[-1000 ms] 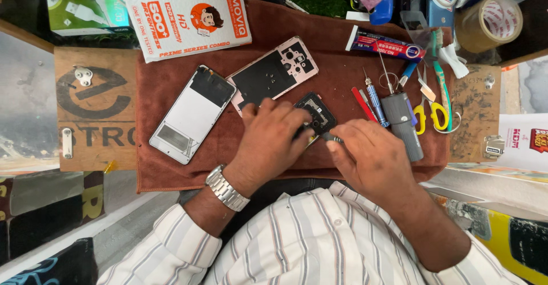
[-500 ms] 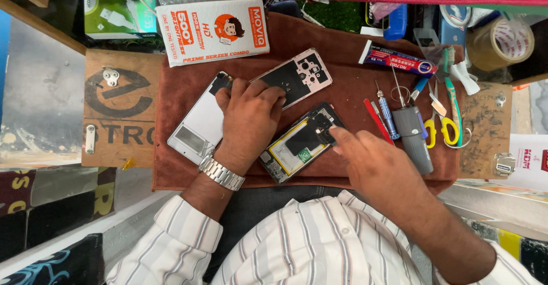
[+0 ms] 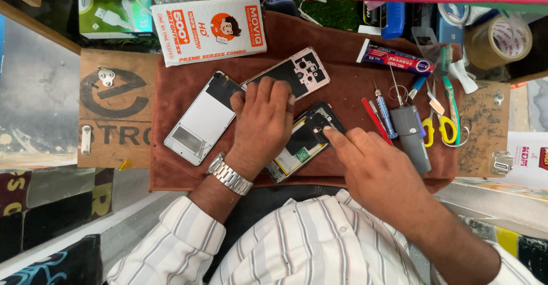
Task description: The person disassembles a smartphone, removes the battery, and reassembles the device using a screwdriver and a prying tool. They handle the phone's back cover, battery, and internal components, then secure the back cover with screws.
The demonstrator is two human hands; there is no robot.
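**Two hands over an opened phone on a brown cloth**

An opened phone [image 3: 305,142] lies tilted in the middle of the brown cloth [image 3: 342,56] that covers the surface, its black inner frame and pale battery showing. The left hand [image 3: 262,122] lies flat across the phone's left part, fingers together and stretched toward the pink back cover [image 3: 297,71] just beyond them; its grip is not closed on anything, only pressing down. A metal watch [image 3: 229,174] sits on that wrist. The right hand [image 3: 371,165] comes in from the right, forefinger extended and its tip touching the phone's upper end near the camera cut-out, the other fingers curled loosely; it holds nothing.

Just left of the left hand rests a white phone panel [image 3: 197,119], face down and tilted. To the right of the phone lie a red pen [image 3: 374,116], a blue screwdriver [image 3: 385,111], a grey electric driver [image 3: 410,133] and yellow-handled scissors [image 3: 439,125]. A tube of glue [image 3: 394,57] lies above them, and a white printed box [image 3: 210,29] at the cloth's top edge.
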